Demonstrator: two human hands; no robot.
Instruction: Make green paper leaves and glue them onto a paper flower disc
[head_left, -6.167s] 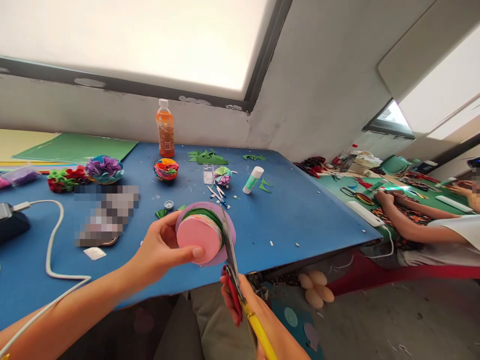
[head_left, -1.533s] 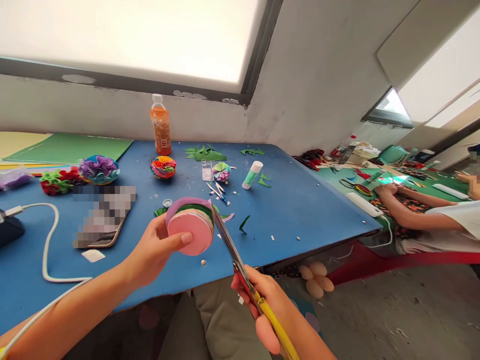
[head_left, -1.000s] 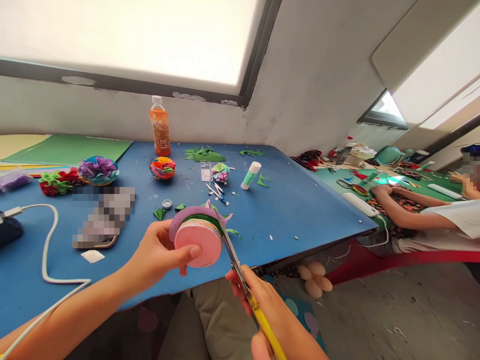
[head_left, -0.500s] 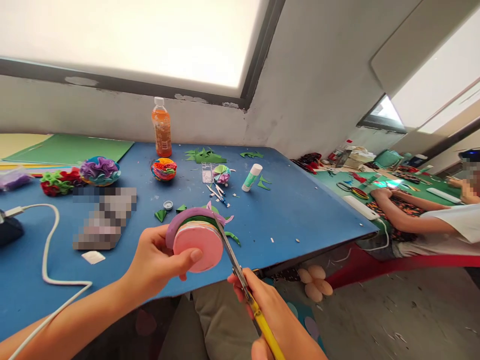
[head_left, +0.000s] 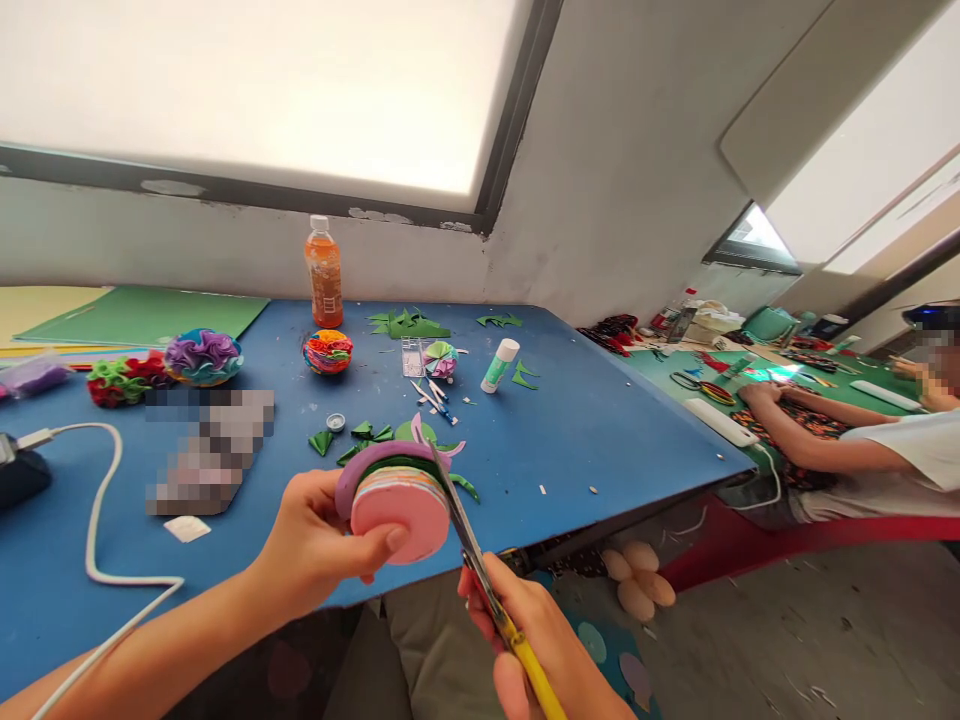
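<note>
My left hand (head_left: 319,545) pinches a stack of round paper discs (head_left: 401,520), thumb across the pink front one. Edges of several colours, green among them, show behind it. Around the stack's upper side curves a purple paper piece (head_left: 367,462), partly cut loose at the right. My right hand (head_left: 536,620) grips scissors (head_left: 466,530) with a yellow handle, their blades pointing up and left at the purple paper's right end. Folded green paper pieces (head_left: 364,432) lie on the table just beyond the discs.
On the blue table (head_left: 585,440) stand an orange drink bottle (head_left: 324,275) and a glue stick (head_left: 499,366). Ruffled paper balls (head_left: 202,357), green scraps (head_left: 409,322) and a white cable (head_left: 94,520) lie there too. At right, a person (head_left: 840,450) sits by a green table.
The view has shifted slightly, so the table and bottle appear lower. Both hands keep their grips, and the scissor blades stay at the purple paper's right end.
</note>
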